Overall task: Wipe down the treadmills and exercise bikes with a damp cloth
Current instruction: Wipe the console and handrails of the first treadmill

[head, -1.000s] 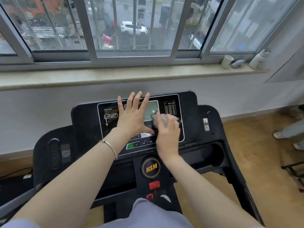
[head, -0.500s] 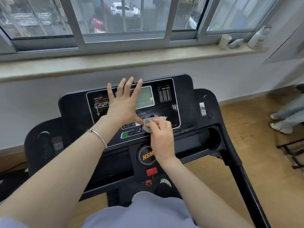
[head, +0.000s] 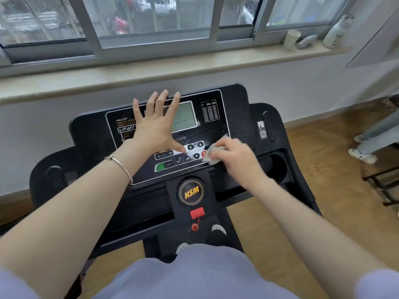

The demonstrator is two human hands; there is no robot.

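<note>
Right hand (head: 236, 157): fingers curled round a crumpled pale cloth (head: 211, 155), pressing it onto the lower right corner of the treadmill (head: 237, 108) control panel; motion blur makes the single fingers hard to tell.
Cloth: mostly hidden under the hand, with only a bunched edge showing beside the buttons (head: 190, 147).
Left hand (head: 155, 130): flat on the panel, fingers straight and spread, covering the left part of the display (head: 186, 115).
Windowsill (head: 172, 65): paper cup (head: 291, 39), white bottle (head: 336, 33).
Right edge: another person's legs (head: 375, 134), cut off.
</note>
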